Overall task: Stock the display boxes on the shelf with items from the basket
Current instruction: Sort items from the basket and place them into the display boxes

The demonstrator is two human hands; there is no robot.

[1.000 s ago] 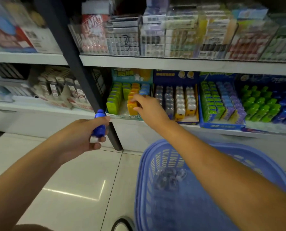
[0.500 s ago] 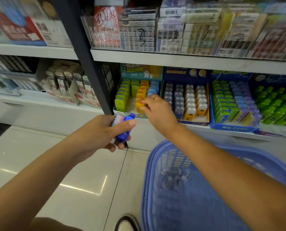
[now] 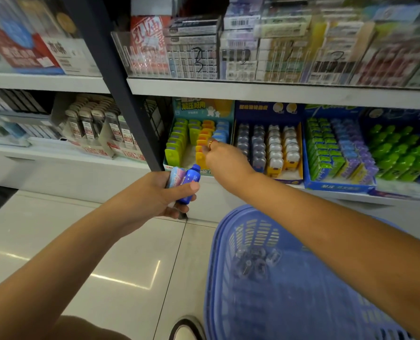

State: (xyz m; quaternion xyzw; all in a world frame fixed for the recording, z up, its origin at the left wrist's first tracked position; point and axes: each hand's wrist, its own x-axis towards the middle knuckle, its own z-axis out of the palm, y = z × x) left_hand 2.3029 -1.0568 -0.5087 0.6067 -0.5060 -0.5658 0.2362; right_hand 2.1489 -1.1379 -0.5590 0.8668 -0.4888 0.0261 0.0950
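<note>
Mid-stocking. Right hand is at the teal cardboard display box on the lower white shelf, fingertips against the front of the orange row of flat packs. The back of the hand faces the camera, so I can't tell if it's pinching a pack or just nudging it. Left hand is clenched round two items: a dark blue bottle-shaped dispenser under the thumb and a pink-and-pale-blue pack beside it. They're held just below the box front, not yet placed. Blue slotted plastic basket is below the right forearm, with a small cluster of clear-wrapped pieces at the bottom. In the box, the left green row looks full, the second row shows bare floor at the front, and the blue row's front is hidden by the hand. The dark blue display box next door looks full. My read: partway, with two in hand plus the basket remainder left to shelve.
</note>
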